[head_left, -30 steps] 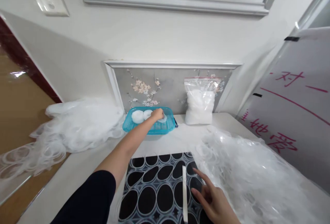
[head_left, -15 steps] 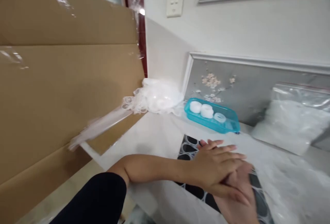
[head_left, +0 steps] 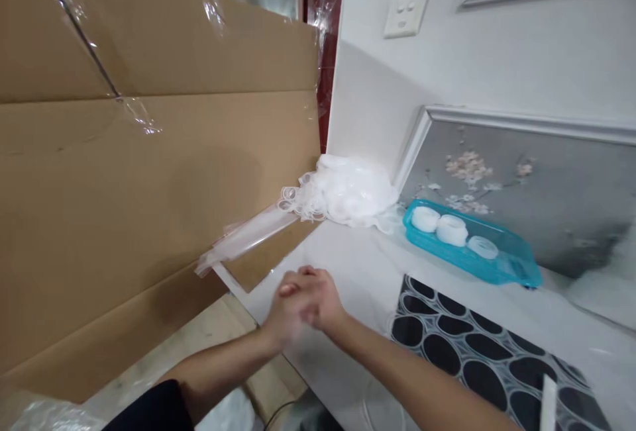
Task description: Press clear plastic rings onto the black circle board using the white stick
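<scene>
My left hand (head_left: 284, 315) and my right hand (head_left: 325, 295) are clasped together, fingers wrapped round each other and slightly blurred. No object shows between them. They are held over the left part of the white tabletop (head_left: 342, 252), near its edge. To their right lies a black mat with a grey loop pattern (head_left: 442, 351), partly covered by my right forearm. Farther back stands a blue translucent tray (head_left: 517, 262) holding several white ring-shaped rolls (head_left: 451, 230).
A tall cardboard sheet (head_left: 199, 173) with clear tape stands on the left. White lacy material (head_left: 348, 189) is heaped in the corner beside a plastic-wrapped strip (head_left: 253, 236). A framed flower picture (head_left: 546, 199) leans against the wall. A white stick-like piece (head_left: 548, 401) lies on the mat.
My hands have moved left from above the patterned mat. The left was laid flat over the right; now their fingers are clasped. The view has turned left.
</scene>
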Demonstrator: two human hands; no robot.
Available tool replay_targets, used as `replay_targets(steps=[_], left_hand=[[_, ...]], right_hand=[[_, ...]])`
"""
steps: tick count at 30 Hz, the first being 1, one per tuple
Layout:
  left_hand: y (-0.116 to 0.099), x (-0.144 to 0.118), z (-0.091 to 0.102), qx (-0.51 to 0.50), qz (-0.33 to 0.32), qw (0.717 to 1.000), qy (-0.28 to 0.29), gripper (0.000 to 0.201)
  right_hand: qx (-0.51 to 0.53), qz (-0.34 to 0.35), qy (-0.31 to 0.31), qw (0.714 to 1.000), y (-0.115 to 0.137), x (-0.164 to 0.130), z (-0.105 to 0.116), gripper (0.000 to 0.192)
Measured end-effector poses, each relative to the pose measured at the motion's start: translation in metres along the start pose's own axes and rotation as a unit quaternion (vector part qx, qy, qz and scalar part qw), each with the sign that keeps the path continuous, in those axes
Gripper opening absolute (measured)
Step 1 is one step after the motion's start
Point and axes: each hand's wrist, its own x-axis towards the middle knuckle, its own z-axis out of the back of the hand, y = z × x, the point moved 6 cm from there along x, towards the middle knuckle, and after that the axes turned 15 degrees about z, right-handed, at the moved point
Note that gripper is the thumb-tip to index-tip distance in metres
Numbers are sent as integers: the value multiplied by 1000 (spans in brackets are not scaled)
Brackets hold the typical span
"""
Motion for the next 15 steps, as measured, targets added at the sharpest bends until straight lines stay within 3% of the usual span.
replay_targets(steps=[2, 4, 7, 10, 13, 15], left_hand=[[-1, 17, 44, 50, -1, 999, -18, 58], [3, 35, 89, 200, -5, 976, -84, 54], [23, 53, 135, 284, 22, 953, -98, 58], [45, 56, 146, 356, 39, 930, -89, 68], [58, 58, 132, 470, 36, 880, -49, 73], [60, 62, 125, 480, 60, 874, -53, 74]], right_hand=[[-86, 4, 89, 992, -10, 30, -10, 25], [-169, 10, 143, 975, -26, 53, -18, 32], [-189, 24, 151, 970, -51, 72, -36, 39], [-178, 16, 147, 973, -74, 77, -61, 49], [-124, -10, 100, 987, -88, 83, -73, 51], [-75, -24, 68, 995, -91, 89, -74, 51]])
